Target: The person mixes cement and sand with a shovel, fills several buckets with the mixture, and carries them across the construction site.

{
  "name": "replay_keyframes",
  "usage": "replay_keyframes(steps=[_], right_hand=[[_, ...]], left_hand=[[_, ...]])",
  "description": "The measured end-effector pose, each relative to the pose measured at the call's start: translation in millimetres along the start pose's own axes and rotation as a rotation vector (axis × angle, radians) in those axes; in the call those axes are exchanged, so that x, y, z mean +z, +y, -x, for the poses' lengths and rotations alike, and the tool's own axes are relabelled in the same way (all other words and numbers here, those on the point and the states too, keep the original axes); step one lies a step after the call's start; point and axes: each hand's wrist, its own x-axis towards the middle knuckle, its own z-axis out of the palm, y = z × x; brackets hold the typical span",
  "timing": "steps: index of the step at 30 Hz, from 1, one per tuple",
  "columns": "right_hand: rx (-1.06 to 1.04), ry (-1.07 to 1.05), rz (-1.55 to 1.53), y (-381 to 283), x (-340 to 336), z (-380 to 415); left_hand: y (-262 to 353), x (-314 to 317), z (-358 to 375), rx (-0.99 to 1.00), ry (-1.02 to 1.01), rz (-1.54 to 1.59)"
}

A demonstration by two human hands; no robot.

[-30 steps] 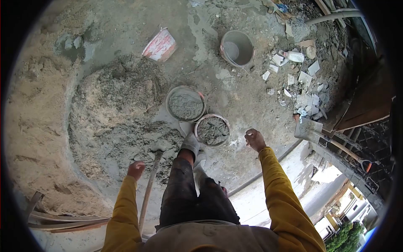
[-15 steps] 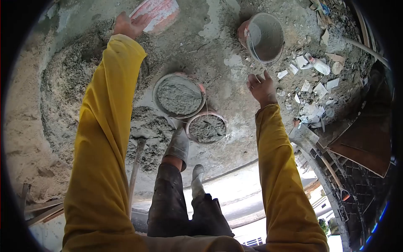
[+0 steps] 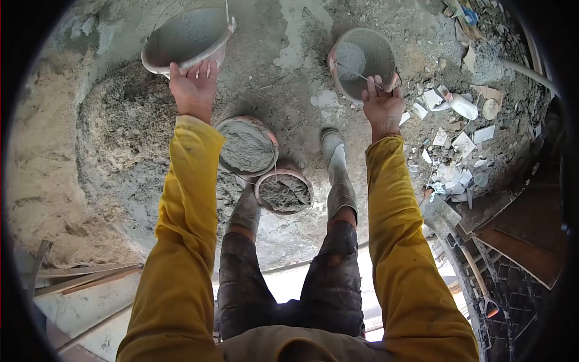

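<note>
At upper left, a tilted grey-coated bucket (image 3: 187,42) shows its hollow inside. My left hand (image 3: 194,92) touches its near rim, fingers stretched and apart. A second bucket (image 3: 377,51) stands at upper right with a thin wire handle (image 3: 351,70). My right hand (image 3: 384,105) is at its near rim, fingers curled where the handle runs into them. Between my boots and the mound are a bucket of wet mortar (image 3: 246,146) and a smaller bucket of darker mix (image 3: 284,192), side by side.
A grey mound of mix (image 3: 123,114) lies at left. Broken white tile pieces (image 3: 463,145) and a plastic bottle (image 3: 463,106) litter the right side. A long-handled tool (image 3: 476,271) lies at lower right, and boards (image 3: 84,277) at lower left. My boots (image 3: 335,157) straddle the small bucket.
The upper-left bucket has turned from its outside to its open mouth. My left hand has moved down to its rim, my right hand up to the other bucket. My right boot has stepped forward.
</note>
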Motion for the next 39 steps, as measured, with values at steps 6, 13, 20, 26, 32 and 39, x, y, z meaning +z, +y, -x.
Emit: replay_keyframes(steps=[6,13,20,26,32,39], right_hand=[[0.086,-0.219,0.232,-59.5,-22.7,41.2],[0.135,-0.535,0.808,-90.9,-46.0,140.4],[0.26,-0.79,1.226,-91.8,-115.5,199.2],[-0.071,-0.875,1.337,-57.0,-153.6,258.3],[-0.108,-0.961,1.463,-5.9,-223.1,363.4],[0.337,-0.944,1.245,39.5,-267.6,512.2]], left_hand=[[39.6,-64.8,199.8,-0.006,-0.069,-0.004],[5.8,-121.4,388.4,-0.203,-0.023,-0.301],[-29.4,-177.1,469.2,-0.318,-0.068,-0.211],[-24.0,-231.1,520.0,-0.159,-0.112,-0.116],[13.3,-365.5,573.6,-0.02,-0.145,-0.043],[58.4,-481.5,611.0,-0.025,-0.145,-0.255]])
